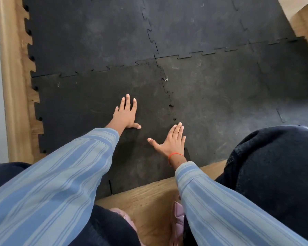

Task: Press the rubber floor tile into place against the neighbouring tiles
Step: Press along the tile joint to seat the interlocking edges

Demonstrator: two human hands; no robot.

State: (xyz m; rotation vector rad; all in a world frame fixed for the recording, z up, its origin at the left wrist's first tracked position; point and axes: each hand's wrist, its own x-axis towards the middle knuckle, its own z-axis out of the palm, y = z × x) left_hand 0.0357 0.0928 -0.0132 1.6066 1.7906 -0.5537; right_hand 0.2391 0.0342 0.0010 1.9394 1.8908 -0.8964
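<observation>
Both hands lie flat and open, gripping nothing: left hand [125, 115] mid-tile, right hand [172, 141] near the seam [169, 102]. The tile [89, 103] sits between its neighbours (nearer the wood floor [149, 197]). Uneven pressing could leave some seam tabs raised

Black rubber floor tiles [96, 41] with jigsaw edges; tan wood-grain floor [149, 201]; blue-and-grey striped sleeves [52, 174]; orange-red thread bracelet [174, 154]; pink shoes [179, 221].

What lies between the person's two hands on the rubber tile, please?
Only bare black rubber tile: in the head view, nothing sits between the left hand and the right hand, both pressed flat on it.
</observation>
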